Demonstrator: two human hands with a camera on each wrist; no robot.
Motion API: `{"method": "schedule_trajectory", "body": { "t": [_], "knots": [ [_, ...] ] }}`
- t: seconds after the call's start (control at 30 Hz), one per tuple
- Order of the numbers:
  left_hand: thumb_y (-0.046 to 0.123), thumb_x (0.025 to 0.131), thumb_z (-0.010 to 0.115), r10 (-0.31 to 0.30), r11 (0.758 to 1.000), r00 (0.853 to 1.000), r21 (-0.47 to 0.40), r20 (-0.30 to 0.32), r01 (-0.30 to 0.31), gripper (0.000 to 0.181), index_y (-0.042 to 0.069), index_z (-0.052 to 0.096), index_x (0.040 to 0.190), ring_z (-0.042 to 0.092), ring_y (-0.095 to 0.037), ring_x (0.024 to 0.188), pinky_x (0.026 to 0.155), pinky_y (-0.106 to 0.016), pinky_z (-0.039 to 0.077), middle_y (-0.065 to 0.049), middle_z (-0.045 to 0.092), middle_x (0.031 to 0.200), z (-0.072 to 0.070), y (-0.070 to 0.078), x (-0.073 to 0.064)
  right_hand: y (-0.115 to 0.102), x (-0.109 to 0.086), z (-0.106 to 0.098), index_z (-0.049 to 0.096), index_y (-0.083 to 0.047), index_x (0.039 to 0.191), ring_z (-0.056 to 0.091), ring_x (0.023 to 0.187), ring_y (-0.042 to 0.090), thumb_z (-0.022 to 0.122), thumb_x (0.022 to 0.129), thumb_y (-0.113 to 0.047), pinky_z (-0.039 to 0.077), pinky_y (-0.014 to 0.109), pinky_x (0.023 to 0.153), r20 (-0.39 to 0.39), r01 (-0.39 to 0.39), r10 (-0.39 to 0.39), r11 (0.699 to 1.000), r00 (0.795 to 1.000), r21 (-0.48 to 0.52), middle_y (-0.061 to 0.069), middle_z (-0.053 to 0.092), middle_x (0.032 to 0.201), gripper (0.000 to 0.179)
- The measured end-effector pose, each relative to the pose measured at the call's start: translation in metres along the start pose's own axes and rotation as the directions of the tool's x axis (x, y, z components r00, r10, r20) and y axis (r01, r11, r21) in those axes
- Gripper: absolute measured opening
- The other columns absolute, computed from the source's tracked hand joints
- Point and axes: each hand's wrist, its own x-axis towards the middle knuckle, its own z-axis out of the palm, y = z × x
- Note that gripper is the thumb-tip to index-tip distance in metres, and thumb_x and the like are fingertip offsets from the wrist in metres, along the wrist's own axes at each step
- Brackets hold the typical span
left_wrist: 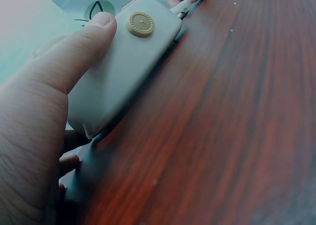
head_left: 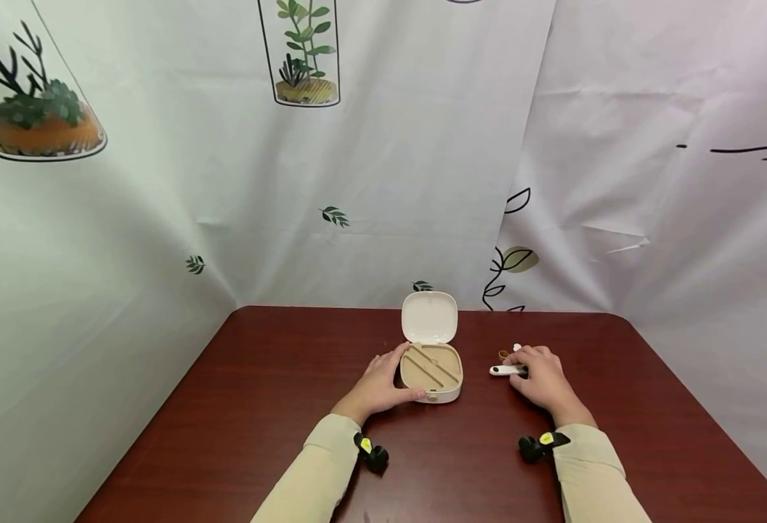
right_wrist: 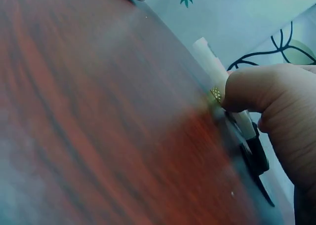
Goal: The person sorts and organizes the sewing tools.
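Note:
A cream jewelry box [head_left: 445, 397] stands on the table with its lid [head_left: 429, 317] raised, showing a tan lining with diagonal slots. My left hand [head_left: 378, 381] grips its left side, thumb along the front beside a round gold button [left_wrist: 141, 24]. To the right, my right hand [head_left: 542, 376] is low over the tabletop, thumb and fingers on either side of a slim white-and-black item [head_left: 502, 370]. That item shows behind my bent thumb [right_wrist: 247, 89] in the right wrist view. A small gold ring [head_left: 503, 354] and a little white piece [head_left: 517, 347] lie by the fingertips.
The dark red wooden table [head_left: 259, 378] has rounded far corners. A pale cloth backdrop [head_left: 383, 167] with printed plants hangs directly behind it and at both sides. Small black cameras [head_left: 375, 457] are strapped at both wrists, over beige sleeves.

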Motion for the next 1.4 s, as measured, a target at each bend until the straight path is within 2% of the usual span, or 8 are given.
{"method": "schedule_trajectory", "body": {
  "t": [0.23,0.43,0.7,0.97,1.2,1.3,1.4],
  "knots": [
    [0.061,0.079,0.077,0.005,1.000,1.000,-0.004,-0.011,-0.006,0.103,0.019,0.029,0.160,0.038,-0.026,0.144,0.123,-0.051,0.016,-0.009,0.045,0.154,0.001,-0.003,-0.001,-0.018,0.008,0.002,0.072,-0.015,0.096,0.053,0.102,0.031,0.072,0.082,-0.004,0.035,0.056,0.094,-0.024,0.020,-0.018,0.997,1.000,0.069,-0.001,0.065,0.096,0.018],
    [0.061,0.079,0.076,0.001,1.000,1.000,0.007,-0.019,0.000,0.102,0.020,0.029,0.160,0.038,-0.026,0.144,0.123,-0.050,0.015,-0.008,0.045,0.154,0.000,-0.003,-0.001,-0.043,0.021,0.005,0.073,-0.014,0.099,0.053,0.096,0.024,0.074,0.082,-0.006,0.039,0.049,0.086,-0.050,0.045,-0.040,0.992,0.998,0.115,-0.004,0.065,0.094,0.019],
    [0.064,0.079,0.075,-0.003,1.000,1.000,0.005,-0.010,0.003,0.105,0.016,0.029,0.160,0.038,-0.026,0.144,0.123,-0.051,0.016,-0.008,0.045,0.155,0.002,-0.003,-0.001,-0.082,0.036,0.014,0.075,-0.015,0.100,0.054,0.093,0.021,0.077,0.084,-0.013,0.044,0.043,0.083,-0.029,0.058,-0.054,0.990,0.998,0.130,-0.005,0.065,0.093,0.016],
    [0.064,0.079,0.075,0.005,1.000,1.000,0.006,-0.019,-0.005,0.105,0.016,0.029,0.160,0.038,-0.026,0.144,0.122,-0.052,0.017,-0.008,0.046,0.154,0.003,-0.003,0.000,-0.123,0.049,0.019,0.077,-0.013,0.097,0.053,0.084,0.017,0.076,0.082,-0.017,0.047,0.037,0.076,0.041,-0.058,0.054,0.993,0.998,0.101,-0.004,0.063,0.085,0.015],
    [0.065,0.080,0.074,0.003,1.000,1.000,0.012,-0.018,-0.003,0.104,0.017,0.028,0.160,0.037,-0.027,0.145,0.122,-0.052,0.017,-0.008,0.044,0.156,0.004,-0.002,-0.001,-0.147,0.056,0.030,0.076,-0.016,0.086,0.051,0.067,0.014,0.075,0.079,-0.019,0.044,0.032,0.061,0.070,-0.067,0.066,0.998,0.995,0.011,-0.008,0.058,0.069,0.008],
    [0.065,0.081,0.073,0.003,1.000,1.000,0.014,-0.016,-0.003,0.103,0.018,0.028,0.161,0.038,-0.027,0.145,0.122,-0.052,0.017,-0.008,0.043,0.156,0.003,-0.002,-0.002,-0.152,0.057,0.036,0.075,-0.016,0.083,0.049,0.063,0.013,0.075,0.081,-0.021,0.041,0.031,0.057,0.088,-0.064,0.065,0.998,0.994,-0.020,-0.008,0.055,0.066,0.006],
    [0.064,0.081,0.073,0.005,1.000,1.000,0.008,-0.017,-0.005,0.103,0.017,0.028,0.161,0.038,-0.028,0.145,0.123,-0.052,0.016,-0.008,0.043,0.157,0.003,-0.001,-0.002,-0.152,0.057,0.041,0.074,-0.016,0.084,0.048,0.062,0.013,0.075,0.082,-0.020,0.040,0.031,0.057,0.088,-0.066,0.067,0.998,0.994,-0.008,-0.007,0.055,0.065,0.005]
  ]
}}
